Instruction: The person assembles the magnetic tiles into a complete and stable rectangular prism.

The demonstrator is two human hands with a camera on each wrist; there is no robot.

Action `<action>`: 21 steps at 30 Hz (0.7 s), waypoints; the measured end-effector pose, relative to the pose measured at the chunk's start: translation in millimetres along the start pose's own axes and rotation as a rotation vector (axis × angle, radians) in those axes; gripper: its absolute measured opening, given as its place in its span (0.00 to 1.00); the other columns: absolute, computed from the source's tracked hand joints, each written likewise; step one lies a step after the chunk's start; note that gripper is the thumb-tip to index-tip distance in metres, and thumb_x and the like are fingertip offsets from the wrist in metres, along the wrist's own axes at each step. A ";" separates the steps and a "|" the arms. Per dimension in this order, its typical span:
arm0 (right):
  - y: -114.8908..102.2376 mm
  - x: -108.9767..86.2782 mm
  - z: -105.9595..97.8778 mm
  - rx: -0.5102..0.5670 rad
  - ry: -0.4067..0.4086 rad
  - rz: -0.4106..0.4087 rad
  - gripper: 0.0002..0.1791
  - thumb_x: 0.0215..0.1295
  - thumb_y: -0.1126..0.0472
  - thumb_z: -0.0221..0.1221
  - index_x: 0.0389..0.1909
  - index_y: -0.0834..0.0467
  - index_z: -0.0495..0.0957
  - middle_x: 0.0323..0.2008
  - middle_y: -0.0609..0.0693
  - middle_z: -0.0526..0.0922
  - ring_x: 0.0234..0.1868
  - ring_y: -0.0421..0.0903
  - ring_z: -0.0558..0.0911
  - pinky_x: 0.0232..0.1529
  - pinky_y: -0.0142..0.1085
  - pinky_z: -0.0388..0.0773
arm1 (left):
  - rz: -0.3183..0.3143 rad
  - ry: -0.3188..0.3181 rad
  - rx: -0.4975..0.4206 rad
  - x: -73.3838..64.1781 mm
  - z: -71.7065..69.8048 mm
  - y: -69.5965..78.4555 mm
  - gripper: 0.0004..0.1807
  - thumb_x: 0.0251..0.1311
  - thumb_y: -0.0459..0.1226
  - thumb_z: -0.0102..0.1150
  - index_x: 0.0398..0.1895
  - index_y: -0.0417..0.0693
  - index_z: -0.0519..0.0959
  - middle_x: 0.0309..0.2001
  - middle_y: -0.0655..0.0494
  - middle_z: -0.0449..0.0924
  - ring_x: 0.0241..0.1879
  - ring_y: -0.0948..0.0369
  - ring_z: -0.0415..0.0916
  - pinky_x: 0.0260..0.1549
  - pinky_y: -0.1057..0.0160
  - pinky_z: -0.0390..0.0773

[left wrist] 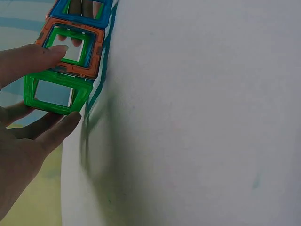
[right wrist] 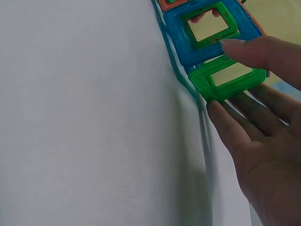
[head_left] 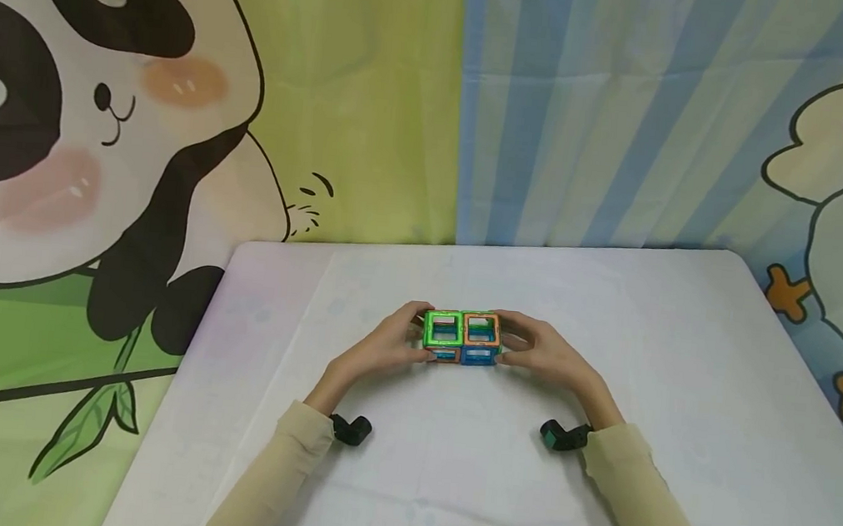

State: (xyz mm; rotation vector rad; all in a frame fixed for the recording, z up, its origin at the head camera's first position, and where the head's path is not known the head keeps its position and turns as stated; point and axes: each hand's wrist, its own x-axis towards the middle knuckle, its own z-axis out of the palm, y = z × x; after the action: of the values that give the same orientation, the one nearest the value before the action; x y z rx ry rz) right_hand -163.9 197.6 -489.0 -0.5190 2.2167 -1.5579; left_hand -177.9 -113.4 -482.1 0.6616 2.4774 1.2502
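Note:
A box of magnetic tiles (head_left: pixel 463 333), open-framed in green, orange and blue, is held between both hands at the middle of the white table. The left hand (head_left: pixel 385 339) grips its left end. In the left wrist view that thumb lies over an orange tile (left wrist: pixel 99 52), with fingertips against a green end tile (left wrist: pixel 51 106). From the right, the right hand (head_left: pixel 552 354) grips the other end. Its thumb touches a blue tile (right wrist: pixel 181 44) in the right wrist view, and its fingers meet another green tile (right wrist: pixel 202 84). The box's far face is mostly hidden.
The white tabletop (head_left: pixel 449 466) spreads around the hands. Behind it hangs a curtain (head_left: pixel 375 108) with a panda, yellow and blue-striped areas. Small black devices (head_left: pixel 352 431) are worn at both wrists, by the beige sleeves (head_left: pixel 271 475).

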 end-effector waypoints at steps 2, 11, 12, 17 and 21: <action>-0.5 5.6 -2.1 0.001 -0.001 0.005 0.44 0.63 0.65 0.70 0.78 0.62 0.60 0.76 0.63 0.64 0.76 0.65 0.65 0.70 0.52 0.69 | -0.007 0.001 0.007 4.8 -2.8 -1.4 0.43 0.57 0.31 0.74 0.73 0.39 0.62 0.64 0.43 0.74 0.63 0.49 0.75 0.64 0.51 0.76; 0.7 17.9 -4.8 0.020 0.000 0.043 0.45 0.62 0.67 0.69 0.78 0.62 0.59 0.77 0.63 0.62 0.77 0.64 0.64 0.72 0.53 0.67 | -0.034 -0.011 0.002 16.7 -7.5 -8.5 0.43 0.57 0.32 0.74 0.74 0.40 0.62 0.64 0.44 0.74 0.64 0.49 0.74 0.65 0.50 0.74; 1.4 18.3 -4.7 0.020 0.002 0.044 0.46 0.62 0.66 0.69 0.78 0.62 0.58 0.77 0.64 0.62 0.77 0.64 0.64 0.72 0.53 0.67 | -0.036 -0.011 -0.001 17.1 -7.4 -8.8 0.43 0.57 0.32 0.74 0.74 0.40 0.62 0.64 0.44 0.74 0.64 0.49 0.74 0.66 0.50 0.74; 5.7 17.4 -3.8 0.020 0.006 0.018 0.46 0.63 0.67 0.69 0.79 0.62 0.57 0.77 0.65 0.60 0.77 0.65 0.63 0.72 0.52 0.67 | -0.042 -0.008 -0.026 16.9 -6.5 -7.8 0.44 0.58 0.32 0.73 0.75 0.40 0.61 0.66 0.43 0.72 0.64 0.49 0.74 0.66 0.50 0.74; 4.5 13.3 -0.9 -0.028 0.017 0.009 0.50 0.64 0.62 0.70 0.82 0.55 0.52 0.80 0.61 0.55 0.78 0.66 0.60 0.73 0.56 0.64 | -0.073 -0.005 -0.084 13.4 -6.6 -9.3 0.46 0.62 0.39 0.72 0.79 0.46 0.58 0.74 0.45 0.64 0.70 0.46 0.70 0.67 0.47 0.73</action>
State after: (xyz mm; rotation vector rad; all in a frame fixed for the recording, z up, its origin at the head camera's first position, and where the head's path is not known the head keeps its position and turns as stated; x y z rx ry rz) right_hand -176.1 193.1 -494.3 -0.5051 2.2531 -1.5345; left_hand -194.8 -115.7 -486.4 0.5478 2.4071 1.3161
